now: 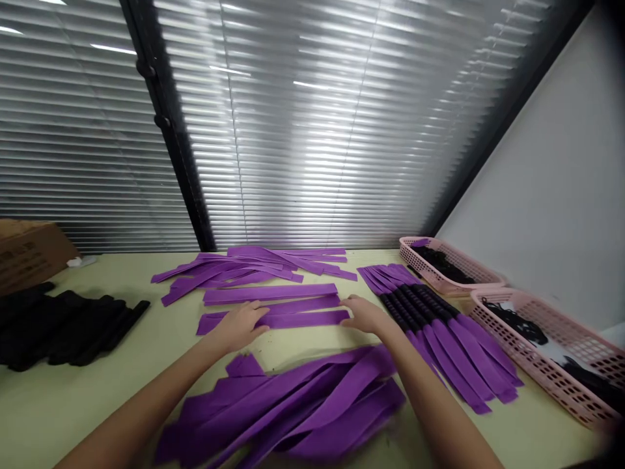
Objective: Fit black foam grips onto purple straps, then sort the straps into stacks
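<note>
Several flat purple fabric strips lie sideways in the middle of the table. My left hand rests over the left part of the nearest purple strip, fingers stretched out and thumb apart. At that strip's right end is my right hand. Its thumb and fingers are apart, touching or very close to the ends of the near strip and the middle strip. A third strip lies just behind. Between my forearms spreads a loose pile of purple strips.
More purple strips lie by the blinds. Purple strips with black braided middles are fanned out right, beside two pink baskets holding black items. Black fabric pieces and a cardboard box are left.
</note>
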Motion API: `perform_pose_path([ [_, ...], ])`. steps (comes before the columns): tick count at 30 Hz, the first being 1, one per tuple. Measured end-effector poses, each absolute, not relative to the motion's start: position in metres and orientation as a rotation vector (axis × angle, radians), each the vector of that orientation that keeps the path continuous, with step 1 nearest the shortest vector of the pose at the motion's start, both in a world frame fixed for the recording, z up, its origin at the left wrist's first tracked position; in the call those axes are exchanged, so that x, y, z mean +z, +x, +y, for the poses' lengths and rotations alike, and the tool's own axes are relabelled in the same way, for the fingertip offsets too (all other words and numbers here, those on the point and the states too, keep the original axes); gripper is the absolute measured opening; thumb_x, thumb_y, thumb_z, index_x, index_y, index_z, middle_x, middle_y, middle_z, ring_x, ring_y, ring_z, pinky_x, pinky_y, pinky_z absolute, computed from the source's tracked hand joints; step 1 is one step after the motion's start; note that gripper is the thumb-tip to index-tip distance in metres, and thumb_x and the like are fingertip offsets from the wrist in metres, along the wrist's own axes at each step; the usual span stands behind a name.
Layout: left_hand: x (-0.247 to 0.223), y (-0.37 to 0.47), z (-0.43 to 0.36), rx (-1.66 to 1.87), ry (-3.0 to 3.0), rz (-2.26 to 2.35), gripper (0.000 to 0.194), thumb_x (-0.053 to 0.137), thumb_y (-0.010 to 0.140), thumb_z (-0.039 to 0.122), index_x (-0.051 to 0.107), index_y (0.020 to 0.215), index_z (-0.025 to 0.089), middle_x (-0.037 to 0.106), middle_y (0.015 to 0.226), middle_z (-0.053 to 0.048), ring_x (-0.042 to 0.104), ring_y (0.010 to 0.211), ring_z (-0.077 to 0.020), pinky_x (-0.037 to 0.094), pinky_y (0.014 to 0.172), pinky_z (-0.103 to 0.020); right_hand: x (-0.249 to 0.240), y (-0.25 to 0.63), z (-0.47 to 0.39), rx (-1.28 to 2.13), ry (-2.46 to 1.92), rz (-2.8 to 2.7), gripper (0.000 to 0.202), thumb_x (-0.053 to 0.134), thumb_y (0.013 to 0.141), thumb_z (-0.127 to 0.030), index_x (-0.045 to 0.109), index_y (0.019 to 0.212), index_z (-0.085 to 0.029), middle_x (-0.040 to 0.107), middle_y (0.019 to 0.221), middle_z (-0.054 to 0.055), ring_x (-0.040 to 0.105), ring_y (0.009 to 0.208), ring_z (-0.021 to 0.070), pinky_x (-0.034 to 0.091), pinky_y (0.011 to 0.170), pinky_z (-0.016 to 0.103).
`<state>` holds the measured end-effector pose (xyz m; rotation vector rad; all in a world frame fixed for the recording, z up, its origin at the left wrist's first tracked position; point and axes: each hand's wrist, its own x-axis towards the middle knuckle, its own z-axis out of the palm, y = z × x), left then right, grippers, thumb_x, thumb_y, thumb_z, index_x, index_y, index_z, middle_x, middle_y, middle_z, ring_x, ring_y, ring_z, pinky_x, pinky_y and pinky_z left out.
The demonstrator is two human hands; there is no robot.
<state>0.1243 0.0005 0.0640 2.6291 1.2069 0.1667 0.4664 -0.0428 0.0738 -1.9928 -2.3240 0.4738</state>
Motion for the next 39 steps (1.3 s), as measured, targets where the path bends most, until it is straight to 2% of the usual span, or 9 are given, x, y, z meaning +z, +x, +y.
perform_pose_path([
  [5,0.039,0.121,0.009,0.157,2.633,1.152,0.036,0.048,0.090,0.035,0.060,0.120,0.018,0.057,0.124,-0.013,0.054,0.113,-0.0282,0.042,0.098,-0.044,0.057,0.463,-0.025,0.429,-2.121,-2.350,0.036,0.073,0.066,-0.021,0.069,0.101,-0.015,0.063,0.108,0.015,0.060,0.099,0.0280,0.046,0.083,0.033],
  [10,0.042,0.118,0.013,0.195,2.553,1.071,0.031,0.049,0.089,0.032,0.058,0.116,0.019,0.057,0.116,-0.010,0.054,0.107,-0.0247,0.044,0.094,-0.041,0.060,0.474,-0.016,0.649,-2.104,-2.393,0.032,0.080,0.052,-0.017,0.065,0.080,-0.015,0.065,0.090,0.008,0.059,0.081,0.0224,0.044,0.067,0.028],
  [13,0.045,0.115,0.016,0.179,2.508,1.046,0.030,0.048,0.090,0.033,0.057,0.115,0.020,0.055,0.118,-0.009,0.052,0.109,-0.0241,0.043,0.096,-0.041,0.062,0.484,-0.009,0.868,-1.914,-2.337,0.017,0.070,0.063,-0.015,0.063,0.079,-0.017,0.063,0.080,0.002,0.056,0.072,0.0164,0.042,0.063,0.025],
  [17,0.043,0.107,0.017,0.158,2.527,1.038,0.035,0.047,0.091,0.038,0.055,0.121,0.022,0.053,0.126,-0.010,0.050,0.115,-0.0251,0.042,0.098,-0.040,0.055,0.489,-0.002,0.904,-1.651,-2.134,0.014,0.057,0.077,-0.020,0.062,0.090,-0.018,0.063,0.088,0.002,0.057,0.079,0.0152,0.044,0.073,0.026],
  [21,0.040,0.103,0.015,0.080,2.611,1.103,0.040,0.047,0.091,0.035,0.053,0.128,0.020,0.051,0.131,-0.012,0.050,0.118,-0.0278,0.042,0.100,-0.042,0.043,0.484,0.003,0.836,-1.749,-2.016,0.017,0.056,0.079,-0.022,0.063,0.094,-0.018,0.064,0.089,0.004,0.057,0.081,0.0167,0.044,0.075,0.029],
  [25,0.040,0.102,0.013,-0.060,2.686,1.227,0.037,0.050,0.090,0.030,0.057,0.124,0.016,0.054,0.127,-0.014,0.052,0.117,-0.0310,0.045,0.097,-0.044,0.038,0.480,0.002,0.773,-1.785,-2.016,0.016,0.057,0.080,-0.024,0.062,0.094,-0.019,0.065,0.088,0.004,0.058,0.081,0.0179,0.044,0.075,0.030],
  [30,0.033,0.100,0.015,-0.118,2.849,1.245,0.039,0.039,0.092,0.015,0.055,0.128,0.013,0.056,0.125,-0.017,0.055,0.111,-0.0313,0.047,0.092,-0.045,0.037,0.480,-0.001,0.720,-1.800,-2.072,0.020,0.055,0.082,-0.023,0.059,0.102,-0.020,0.066,0.090,0.004,0.060,0.083,0.0192,0.043,0.076,0.031],
  [34,0.030,0.093,0.019,-0.088,2.909,1.222,0.041,0.041,0.094,0.024,0.053,0.131,0.011,0.053,0.128,-0.019,0.053,0.114,-0.0337,0.044,0.095,-0.048,0.039,0.477,-0.002,0.669,-1.806,-2.125,0.017,0.053,0.084,-0.023,0.060,0.100,-0.021,0.067,0.093,0.005,0.060,0.085,0.0201,0.043,0.077,0.031],
  [39,0.030,0.082,0.026,0.017,2.882,1.135,0.038,0.041,0.095,0.029,0.056,0.126,0.014,0.055,0.125,-0.015,0.054,0.113,-0.0299,0.044,0.097,-0.043,0.051,0.468,-0.007,0.500,-2.042,-2.190,0.022,0.053,0.086,-0.028,0.064,0.105,-0.021,0.064,0.102,0.008,0.061,0.092,0.0224,0.043,0.082,0.033],
])
